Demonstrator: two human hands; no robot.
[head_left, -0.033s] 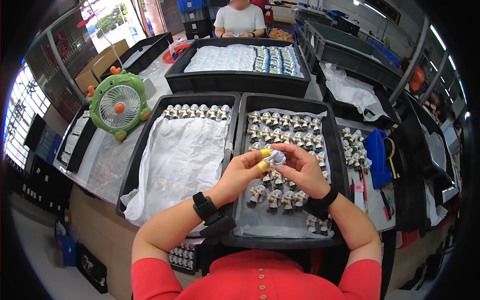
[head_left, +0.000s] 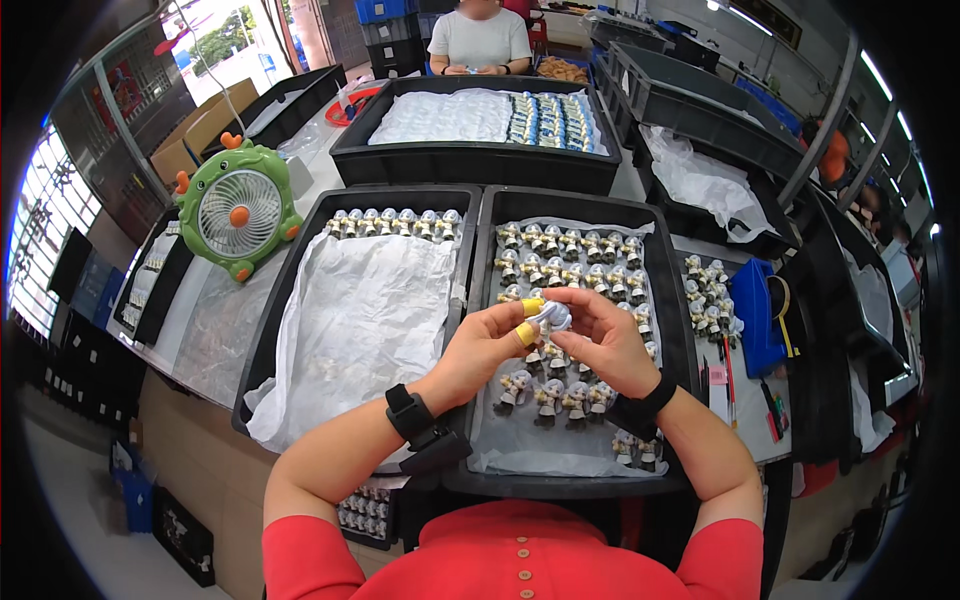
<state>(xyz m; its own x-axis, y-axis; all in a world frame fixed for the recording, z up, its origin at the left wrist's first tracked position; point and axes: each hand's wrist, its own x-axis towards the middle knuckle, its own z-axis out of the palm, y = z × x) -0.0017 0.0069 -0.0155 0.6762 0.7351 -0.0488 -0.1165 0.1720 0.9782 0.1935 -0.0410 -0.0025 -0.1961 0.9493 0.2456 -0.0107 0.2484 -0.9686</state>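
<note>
Between both my hands, above the right-hand black tray [head_left: 678,300], is a small figurine [head_left: 556,317] with a pale grey-blue top. My left hand [head_left: 488,338], with yellow covers on two fingers, pinches it from the left. My right hand [head_left: 606,340] grips its other side with thumb and fingers. Fingers hide much of the figurine. Beneath them, rows of similar white, gold and black figurines [head_left: 546,398] lie on a thin white sheet. In the left-hand black tray [head_left: 268,335], one row of figurines [head_left: 397,222] lies at the far end, beyond a crumpled white sheet [head_left: 365,300].
A green fan [head_left: 238,212] stands left of the trays. Farther back is a black tray [head_left: 470,165] of blue-and-white pieces, with a person [head_left: 480,40] behind it. At right are loose figurines [head_left: 708,295], a blue holder [head_left: 757,308] and pens [head_left: 773,410].
</note>
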